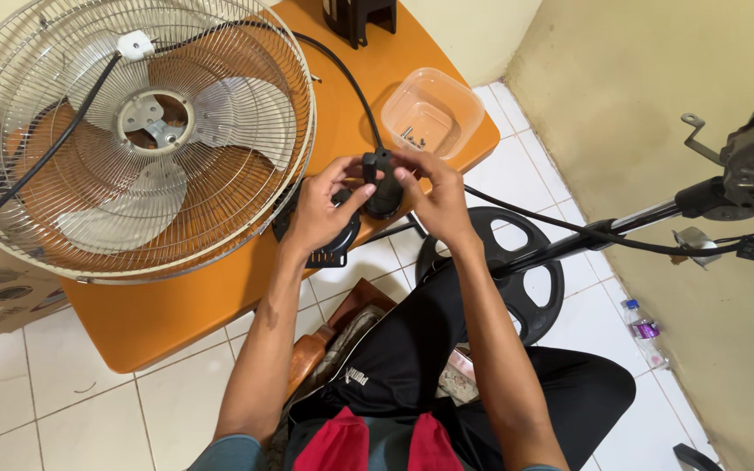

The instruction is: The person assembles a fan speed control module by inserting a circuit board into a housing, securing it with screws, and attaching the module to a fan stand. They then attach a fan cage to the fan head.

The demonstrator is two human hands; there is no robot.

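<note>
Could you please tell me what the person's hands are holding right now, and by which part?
Both hands, left hand and right hand, hold a small black plastic part on the black cable, pinched by its sides between the fingers.

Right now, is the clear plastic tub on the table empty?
No, the clear plastic tub holds a few small screws at its bottom.

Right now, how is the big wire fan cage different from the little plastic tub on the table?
The fan cage is round, made of thin metal wires and much bigger; the plastic tub is small, squarish and see-through. The fan cage has pale blades inside and a black cable across it; the plastic tub holds only a few tiny screws. Both rest on the orange table, untouched by either hand.
</note>
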